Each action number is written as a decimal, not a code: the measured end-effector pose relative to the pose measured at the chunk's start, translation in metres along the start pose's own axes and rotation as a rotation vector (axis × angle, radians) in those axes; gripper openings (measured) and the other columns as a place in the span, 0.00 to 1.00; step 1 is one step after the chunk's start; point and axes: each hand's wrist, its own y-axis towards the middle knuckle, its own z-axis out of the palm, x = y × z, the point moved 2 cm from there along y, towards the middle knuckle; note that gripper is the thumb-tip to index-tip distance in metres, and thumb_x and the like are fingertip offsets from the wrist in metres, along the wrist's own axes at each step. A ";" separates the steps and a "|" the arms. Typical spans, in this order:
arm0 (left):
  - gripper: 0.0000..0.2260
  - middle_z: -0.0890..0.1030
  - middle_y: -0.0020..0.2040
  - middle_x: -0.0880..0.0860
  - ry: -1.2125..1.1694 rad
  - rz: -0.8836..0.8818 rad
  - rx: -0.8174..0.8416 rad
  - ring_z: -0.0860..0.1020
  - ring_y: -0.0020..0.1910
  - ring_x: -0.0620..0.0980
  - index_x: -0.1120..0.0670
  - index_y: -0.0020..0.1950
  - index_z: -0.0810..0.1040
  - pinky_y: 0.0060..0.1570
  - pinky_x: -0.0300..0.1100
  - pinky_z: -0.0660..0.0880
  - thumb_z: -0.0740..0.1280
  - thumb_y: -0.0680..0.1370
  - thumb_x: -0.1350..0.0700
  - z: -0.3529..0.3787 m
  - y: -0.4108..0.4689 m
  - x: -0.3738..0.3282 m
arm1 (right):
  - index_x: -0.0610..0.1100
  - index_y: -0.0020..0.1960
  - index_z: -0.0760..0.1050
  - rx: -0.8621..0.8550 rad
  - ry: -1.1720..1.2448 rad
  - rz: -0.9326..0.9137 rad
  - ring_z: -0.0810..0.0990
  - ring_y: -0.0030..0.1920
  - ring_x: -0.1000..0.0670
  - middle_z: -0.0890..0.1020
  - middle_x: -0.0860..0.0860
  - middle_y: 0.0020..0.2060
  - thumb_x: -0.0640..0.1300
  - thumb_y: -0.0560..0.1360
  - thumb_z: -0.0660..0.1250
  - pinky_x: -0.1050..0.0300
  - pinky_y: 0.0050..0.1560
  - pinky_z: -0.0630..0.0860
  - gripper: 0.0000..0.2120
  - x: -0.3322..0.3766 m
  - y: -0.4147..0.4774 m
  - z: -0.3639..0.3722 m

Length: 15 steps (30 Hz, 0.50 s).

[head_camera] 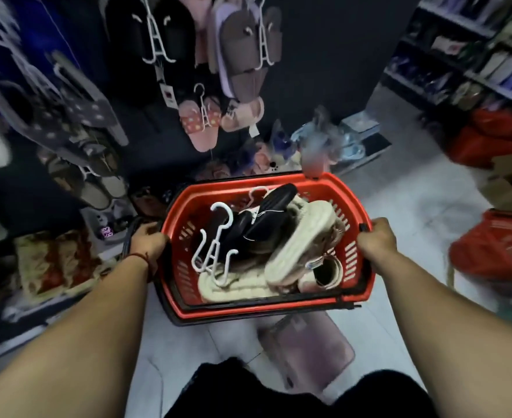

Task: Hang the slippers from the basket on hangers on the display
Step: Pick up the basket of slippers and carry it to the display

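A red plastic basket (333, 188) is held in front of me above the floor. My left hand (147, 241) grips its left rim and my right hand (376, 239) grips its right rim. Inside lie black slippers (266, 218) on a white hanger (215, 245), cream knitted slippers (300, 239) and a pinkish slipper (321, 274). The dark display wall (324, 70) ahead carries hung pairs: black slippers (152, 31), brown slippers (250, 46) and pink dotted slippers (200, 122).
More slippers hang on the left rack (76, 128). Soft goods are piled at the display's foot (263, 158). Shelves (474, 61) stand at the right, with red baskets (495, 245) on the floor there. A pinkish mat (309, 351) lies on the tiled floor below the basket.
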 end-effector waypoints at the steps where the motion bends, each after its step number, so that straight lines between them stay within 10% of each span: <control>1: 0.17 0.81 0.54 0.60 -0.014 -0.013 -0.022 0.80 0.51 0.61 0.52 0.62 0.76 0.58 0.54 0.78 0.67 0.75 0.65 0.007 -0.003 -0.011 | 0.41 0.57 0.70 0.031 -0.004 -0.012 0.79 0.49 0.39 0.78 0.42 0.48 0.38 0.72 0.66 0.48 0.53 0.77 0.14 0.011 0.018 0.006; 5: 0.19 0.80 0.57 0.63 -0.057 -0.046 -0.128 0.79 0.56 0.64 0.55 0.67 0.74 0.64 0.57 0.75 0.63 0.77 0.67 0.031 0.019 -0.035 | 0.40 0.59 0.70 0.118 -0.039 -0.061 0.79 0.54 0.36 0.79 0.39 0.52 0.36 0.73 0.66 0.46 0.56 0.76 0.15 0.049 0.091 0.035; 9: 0.18 0.79 0.45 0.59 -0.116 -0.160 -0.198 0.77 0.40 0.58 0.50 0.59 0.75 0.45 0.49 0.75 0.60 0.74 0.68 0.058 0.043 -0.023 | 0.39 0.59 0.70 0.244 -0.118 -0.079 0.79 0.54 0.35 0.80 0.37 0.55 0.37 0.73 0.67 0.45 0.56 0.77 0.15 0.073 0.168 0.083; 15: 0.18 0.85 0.52 0.61 -0.208 -0.279 -0.339 0.84 0.46 0.65 0.51 0.61 0.81 0.46 0.65 0.82 0.65 0.73 0.61 0.086 0.135 0.094 | 0.38 0.65 0.67 0.467 -0.231 -0.193 0.78 0.57 0.35 0.78 0.37 0.57 0.38 0.73 0.67 0.45 0.57 0.75 0.21 0.084 0.272 0.185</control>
